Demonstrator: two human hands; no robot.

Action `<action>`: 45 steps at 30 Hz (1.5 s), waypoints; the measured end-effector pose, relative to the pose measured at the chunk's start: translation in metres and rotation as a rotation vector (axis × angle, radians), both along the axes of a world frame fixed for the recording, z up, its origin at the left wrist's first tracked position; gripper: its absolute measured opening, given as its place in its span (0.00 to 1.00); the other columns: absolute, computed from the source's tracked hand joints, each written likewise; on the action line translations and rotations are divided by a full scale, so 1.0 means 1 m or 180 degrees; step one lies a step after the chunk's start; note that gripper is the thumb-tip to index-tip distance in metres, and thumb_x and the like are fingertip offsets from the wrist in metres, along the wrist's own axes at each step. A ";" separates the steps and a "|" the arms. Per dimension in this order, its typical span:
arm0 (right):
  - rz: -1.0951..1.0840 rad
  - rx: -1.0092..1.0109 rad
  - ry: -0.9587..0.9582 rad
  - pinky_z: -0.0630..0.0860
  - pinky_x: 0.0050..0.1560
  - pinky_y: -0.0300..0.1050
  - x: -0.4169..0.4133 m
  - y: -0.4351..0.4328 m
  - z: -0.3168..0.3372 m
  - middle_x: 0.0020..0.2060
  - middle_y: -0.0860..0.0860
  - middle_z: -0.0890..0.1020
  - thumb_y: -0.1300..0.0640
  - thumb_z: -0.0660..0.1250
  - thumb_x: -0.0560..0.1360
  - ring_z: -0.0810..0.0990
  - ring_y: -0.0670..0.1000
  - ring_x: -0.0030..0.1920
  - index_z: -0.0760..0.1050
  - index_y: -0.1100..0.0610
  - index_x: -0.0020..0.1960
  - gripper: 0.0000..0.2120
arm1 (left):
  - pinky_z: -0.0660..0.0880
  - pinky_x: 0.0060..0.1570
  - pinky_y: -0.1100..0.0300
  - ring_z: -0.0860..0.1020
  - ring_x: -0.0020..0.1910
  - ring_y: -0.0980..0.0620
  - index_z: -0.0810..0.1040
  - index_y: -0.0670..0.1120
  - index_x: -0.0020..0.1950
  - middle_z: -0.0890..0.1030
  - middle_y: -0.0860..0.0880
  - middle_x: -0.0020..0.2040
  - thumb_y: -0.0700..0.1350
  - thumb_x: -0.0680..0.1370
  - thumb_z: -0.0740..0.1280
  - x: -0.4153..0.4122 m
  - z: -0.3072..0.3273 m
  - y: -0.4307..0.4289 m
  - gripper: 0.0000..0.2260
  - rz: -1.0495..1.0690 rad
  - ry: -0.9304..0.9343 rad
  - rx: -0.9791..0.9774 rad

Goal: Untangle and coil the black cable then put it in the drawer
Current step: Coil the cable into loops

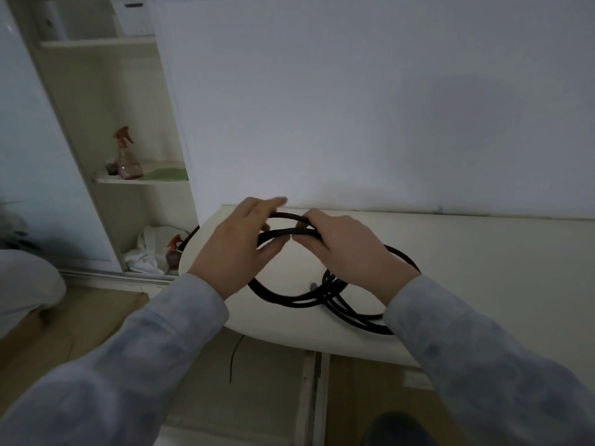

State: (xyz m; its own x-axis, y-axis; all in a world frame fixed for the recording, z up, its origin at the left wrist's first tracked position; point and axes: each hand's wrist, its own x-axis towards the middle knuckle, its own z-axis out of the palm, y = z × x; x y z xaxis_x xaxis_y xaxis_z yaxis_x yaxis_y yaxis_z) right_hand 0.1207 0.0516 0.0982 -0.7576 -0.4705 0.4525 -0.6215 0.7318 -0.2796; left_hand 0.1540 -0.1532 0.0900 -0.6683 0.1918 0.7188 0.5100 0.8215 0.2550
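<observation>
The black cable (291,299) lies in loose overlapping loops on the white tabletop (467,268), with a grey plug end showing inside the loops. My left hand (238,249) and my right hand (351,249) both hold the raised upper strands of the cable, thumbs almost touching in the middle. My left hand's fingers are partly spread over one strand; my right hand is closed around two strands. Part of the cable runs under my right wrist. Below the table edge I see cabinet fronts (273,381); no open drawer shows.
An open shelf unit (106,123) stands at the left with a brown spray bottle (127,156), a second bottle and white cloth lower down. A white wall is behind the table. Wooden floor and a white rounded object (25,284) lie at the left.
</observation>
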 end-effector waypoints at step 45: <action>0.0729 -0.3721 -0.2557 0.80 0.36 0.51 0.011 0.002 0.009 0.30 0.52 0.72 0.44 0.62 0.84 0.73 0.53 0.28 0.73 0.59 0.51 0.18 | 0.63 0.23 0.62 0.60 0.23 0.55 0.69 0.49 0.40 0.61 0.54 0.26 0.57 0.84 0.59 0.007 0.004 0.027 0.16 -0.0561 -0.1506 0.4496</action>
State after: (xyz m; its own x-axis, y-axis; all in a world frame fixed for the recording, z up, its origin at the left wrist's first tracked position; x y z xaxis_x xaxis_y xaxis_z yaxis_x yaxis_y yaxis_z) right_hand 0.1315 0.0536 0.1071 -0.9484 -0.2787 0.1515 -0.0804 -0.2510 -0.9646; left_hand 0.1608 -0.1261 0.0939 -0.9284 -0.3563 0.1051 0.2193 -0.2971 0.9293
